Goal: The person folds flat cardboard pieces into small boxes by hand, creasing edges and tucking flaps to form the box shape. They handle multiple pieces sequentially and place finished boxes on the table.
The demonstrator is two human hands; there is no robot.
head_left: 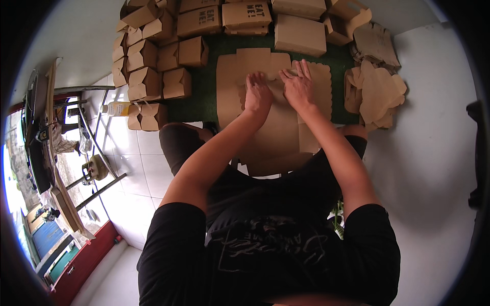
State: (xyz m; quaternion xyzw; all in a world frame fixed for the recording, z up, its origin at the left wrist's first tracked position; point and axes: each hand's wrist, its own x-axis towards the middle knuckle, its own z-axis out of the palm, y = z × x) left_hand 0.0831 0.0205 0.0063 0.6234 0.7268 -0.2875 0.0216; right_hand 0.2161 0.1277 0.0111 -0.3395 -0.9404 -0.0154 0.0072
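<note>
A flat brown cardboard box blank (pixel 270 132) with scalloped side edges lies across my lap and the green surface beyond it. My left hand (pixel 259 96) is on its upper middle, fingers bent and close together against a fold; the thumb is hidden. Beside it, my right hand (pixel 298 89) rests on the same blank with its fingers stretched out and spread. The fingertips of both hands are near a raised crease across the cardboard.
Folded brown boxes (pixel 144 84) are stacked at the far left, with larger printed boxes (pixel 199 21) behind. A plain long box (pixel 300 34) stands far right of centre. Flat cardboard pieces (pixel 380 97) are piled at the right. A bottle (pixel 116 108) stands at the left on the tiled floor (pixel 125 145).
</note>
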